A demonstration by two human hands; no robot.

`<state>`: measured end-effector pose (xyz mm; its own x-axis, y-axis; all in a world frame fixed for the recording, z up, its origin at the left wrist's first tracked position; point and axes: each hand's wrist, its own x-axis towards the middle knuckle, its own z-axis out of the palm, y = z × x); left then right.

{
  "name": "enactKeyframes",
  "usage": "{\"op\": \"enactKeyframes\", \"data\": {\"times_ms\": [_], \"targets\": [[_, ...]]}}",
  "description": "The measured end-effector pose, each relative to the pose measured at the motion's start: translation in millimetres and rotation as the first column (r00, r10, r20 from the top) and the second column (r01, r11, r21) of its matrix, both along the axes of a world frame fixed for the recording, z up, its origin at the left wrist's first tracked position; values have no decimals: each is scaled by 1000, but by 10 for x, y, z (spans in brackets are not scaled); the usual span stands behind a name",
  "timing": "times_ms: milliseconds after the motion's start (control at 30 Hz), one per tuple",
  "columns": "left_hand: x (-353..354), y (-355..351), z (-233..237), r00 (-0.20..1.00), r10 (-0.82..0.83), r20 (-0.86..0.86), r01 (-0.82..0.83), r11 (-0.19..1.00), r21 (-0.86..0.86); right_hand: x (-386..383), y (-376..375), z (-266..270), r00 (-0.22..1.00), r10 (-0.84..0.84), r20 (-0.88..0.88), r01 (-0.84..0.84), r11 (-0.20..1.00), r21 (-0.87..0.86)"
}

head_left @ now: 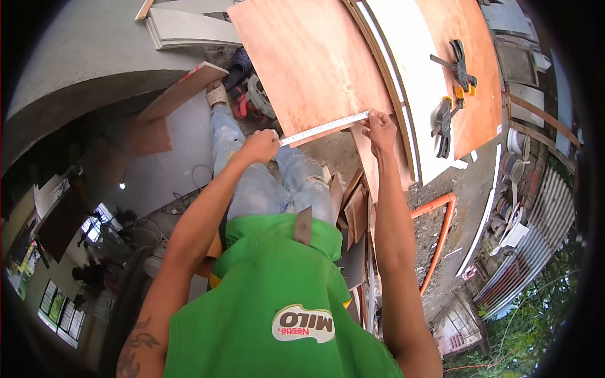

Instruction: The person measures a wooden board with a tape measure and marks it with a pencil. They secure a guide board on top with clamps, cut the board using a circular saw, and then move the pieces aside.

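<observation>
I've got the left hand (261,146) closed around one end of the measuring rule (324,128), right hand (380,129) pinching the other end, rule stretched flat along the plywood sheet (309,63) near its lower edge, clamps (455,94) well apart on the white board (409,57).

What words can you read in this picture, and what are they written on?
"Nestlé MILO": on the white oval logo of the green shirt, seen upside down.
Measuring tape, held between the left hand and the right hand across the plywood board: it has markings, but they are too small to read.
No other text can be read.
</observation>
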<state>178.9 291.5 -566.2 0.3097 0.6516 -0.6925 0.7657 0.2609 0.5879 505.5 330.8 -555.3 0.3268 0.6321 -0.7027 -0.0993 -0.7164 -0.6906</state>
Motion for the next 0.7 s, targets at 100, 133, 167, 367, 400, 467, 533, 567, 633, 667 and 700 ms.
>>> {"op": "enactKeyframes", "data": {"times_ms": [100, 133, 167, 367, 400, 467, 533, 567, 633, 667, 700], "targets": [[60, -46, -42, 999, 32, 34, -32, 999, -7, -49, -9, -112, 981, 43, 189, -61, 994, 92], [75, -66, -57, 996, 39, 82, -40, 999, 16, -66, -21, -121, 982, 40, 185, -57, 995, 85], [94, -75, -78, 996, 37, 79, -38, 999, 12, -76, -16, -128, 975, 43, 218, -64, 994, 93], [139, -50, -72, 993, 95, 72, -91, 995, -50, -84, -25, -145, 960, 75, 269, -117, 983, 144], [135, -45, -72, 991, 100, 87, -94, 993, -74, -77, -33, -144, 961, 75, 265, -115, 983, 142], [118, -56, -78, 990, 105, 99, -95, 991, -98, -48, -53, -163, 959, 109, 260, -143, 983, 115], [100, -60, -67, 987, 117, 110, -106, 989, -105, -41, -88, -162, 961, 120, 249, -152, 982, 113], [92, -52, -59, 987, 117, 107, -106, 989, -104, -42, -118, -149, 966, 126, 227, -151, 984, 99], [82, -56, -67, 985, 115, 128, -101, 989, -109, -74, -183, -105, 971, 131, 202, -150, 985, 83], [87, -66, -84, 985, 115, 125, -101, 989, -111, -106, -219, -74, 983, 111, 149, -125, 989, 85], [99, -68, -105, 987, 113, 111, -101, 989, -105, -137, -237, -51, 991, 91, 96, -99, 991, 85]]}}
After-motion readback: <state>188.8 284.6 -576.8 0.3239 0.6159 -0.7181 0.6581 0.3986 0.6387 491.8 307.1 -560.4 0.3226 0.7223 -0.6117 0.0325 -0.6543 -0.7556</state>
